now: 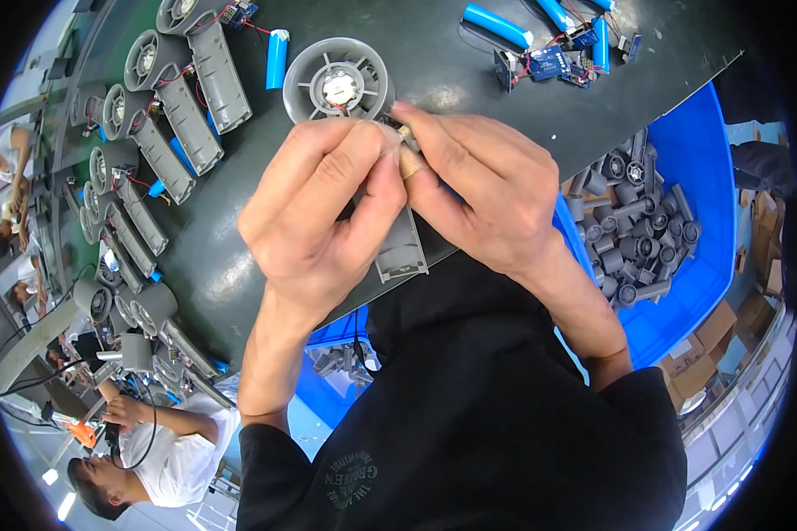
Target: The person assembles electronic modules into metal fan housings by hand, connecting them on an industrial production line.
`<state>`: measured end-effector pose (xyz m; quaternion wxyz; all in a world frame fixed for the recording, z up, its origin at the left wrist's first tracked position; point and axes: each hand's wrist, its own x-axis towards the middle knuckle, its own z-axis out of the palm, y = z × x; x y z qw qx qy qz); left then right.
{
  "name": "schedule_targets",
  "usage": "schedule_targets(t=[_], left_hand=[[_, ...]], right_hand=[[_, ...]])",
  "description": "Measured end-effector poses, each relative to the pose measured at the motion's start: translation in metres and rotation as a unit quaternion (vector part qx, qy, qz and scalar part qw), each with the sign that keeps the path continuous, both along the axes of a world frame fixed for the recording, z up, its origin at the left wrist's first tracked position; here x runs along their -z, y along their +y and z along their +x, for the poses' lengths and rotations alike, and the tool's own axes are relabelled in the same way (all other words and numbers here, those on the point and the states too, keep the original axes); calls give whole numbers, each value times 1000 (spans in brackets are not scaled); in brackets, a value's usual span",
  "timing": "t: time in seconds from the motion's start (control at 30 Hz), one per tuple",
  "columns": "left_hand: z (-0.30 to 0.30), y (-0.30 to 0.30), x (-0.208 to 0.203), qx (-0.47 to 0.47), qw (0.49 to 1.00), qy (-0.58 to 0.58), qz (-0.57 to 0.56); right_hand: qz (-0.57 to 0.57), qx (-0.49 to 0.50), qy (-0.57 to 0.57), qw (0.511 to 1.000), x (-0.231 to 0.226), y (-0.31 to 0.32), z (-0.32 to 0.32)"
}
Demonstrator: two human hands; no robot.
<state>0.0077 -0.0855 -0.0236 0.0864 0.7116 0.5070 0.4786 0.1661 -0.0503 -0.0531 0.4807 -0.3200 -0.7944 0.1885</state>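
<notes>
A grey plastic fan housing lies on the table in front of me. It has a round spoked ring, a whitish motor hub and a trough-shaped handle reaching toward me. My left hand is pinched closed above the join of ring and handle; whatever its fingertips grip is hidden. Meeting it there, my right hand has thumb and finger closed round a small part with a dark end, too small to name. The fingertips of both hands nearly touch and cover the middle of the housing.
Similar grey housings with wired boards line the left side. Blue cylindrical cells and circuit boards lie at the far right. A blue bin of grey parts stands beyond the table's right edge. A co-worker is at lower left.
</notes>
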Motion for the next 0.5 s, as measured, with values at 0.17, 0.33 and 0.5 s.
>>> schedule_targets(t=[0.17, 0.33, 0.5], left_hand=[[-2, -1, -2, 4, 1000, 0, -9], [-2, 0, -4, 15, 999, -23, -33], [-1, 0, -5, 27, 999, -18, -40]], right_hand=[[8, -15, 10, 1000, 1, -1, 1], [-10, -5, 16, 1000, 3, -2, 1], [-4, -6, 5, 1000, -1, -3, 3]])
